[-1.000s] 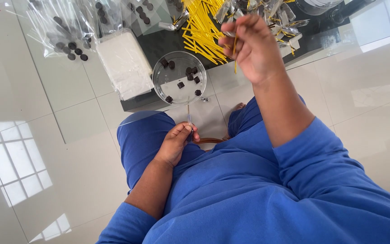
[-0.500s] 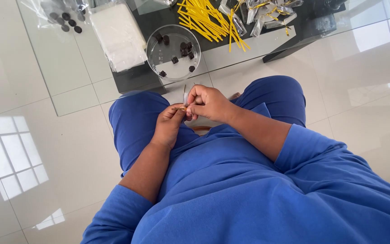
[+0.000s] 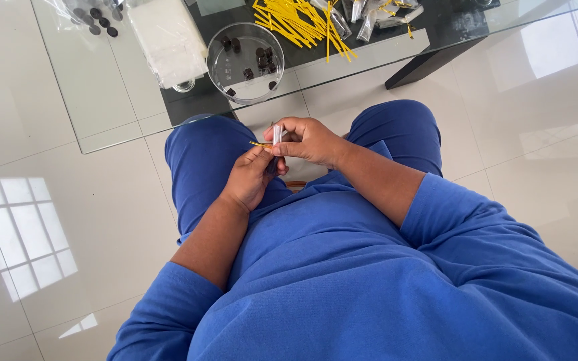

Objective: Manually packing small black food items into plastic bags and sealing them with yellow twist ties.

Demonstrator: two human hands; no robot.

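Observation:
My two hands meet over my lap, just below the glass table's edge (image 3: 135, 137). My right hand (image 3: 309, 140) pinches a small clear packet (image 3: 277, 134) held upright. My left hand (image 3: 252, 177) holds a thin yellow stick (image 3: 260, 144) with its tip against the packet. On the table above, a round clear dish (image 3: 245, 63) holds several small dark pieces. A loose pile of yellow sticks (image 3: 299, 23) lies beside it.
A stack of white sheets in clear wrap (image 3: 168, 37) lies left of the dish, with a bag of dark round pieces (image 3: 95, 17) further left. Filled clear packets (image 3: 376, 13) lie at the far edge. A dark table leg (image 3: 429, 63) stands on the glossy tiled floor.
My right hand came back from the stick pile on the table to my lap and joined the left. The view has tilted down; both hands now hold the stick and packet together.

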